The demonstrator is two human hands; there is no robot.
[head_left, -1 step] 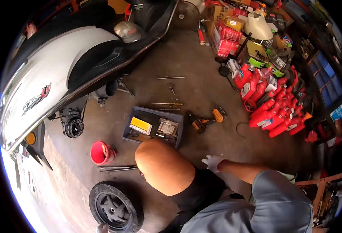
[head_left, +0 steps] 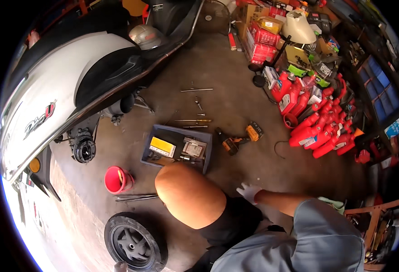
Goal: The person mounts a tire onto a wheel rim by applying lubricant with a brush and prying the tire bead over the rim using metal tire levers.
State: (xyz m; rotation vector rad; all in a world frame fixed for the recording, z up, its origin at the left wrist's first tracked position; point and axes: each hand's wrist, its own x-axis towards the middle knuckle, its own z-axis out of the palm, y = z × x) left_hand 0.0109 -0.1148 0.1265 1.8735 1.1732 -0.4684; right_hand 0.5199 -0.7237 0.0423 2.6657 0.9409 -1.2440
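My right hand [head_left: 249,192], in a pale glove, is held out over the floor beside my bent knee. Its fingers are stretched and apart, with nothing in them. Only a bit of my left hand [head_left: 120,266] shows at the lower edge, against the near side of a scooter wheel [head_left: 138,248] with a black tyre. Its fingers are hidden. The wheel shows a dark spoked rim. Beyond my knee is a blue-grey bin [head_left: 208,152] holding a yellow-and-white box [head_left: 162,147], a clear-lidded case and metal parts. A yellow-and-black cordless impact driver [head_left: 238,139] lies right of the bin.
A white scooter [head_left: 59,77] with its rear wheel off fills the left. A red bucket [head_left: 119,179] and long metal bars [head_left: 136,197] are near the wheel. Thin tools [head_left: 192,120] lie beyond the bin. Red bottles [head_left: 317,131] and boxes [head_left: 260,43] crowd the right.
The view has shifted slightly, so the scene sits a little further left. My hands and the objects are otherwise nearly the same.
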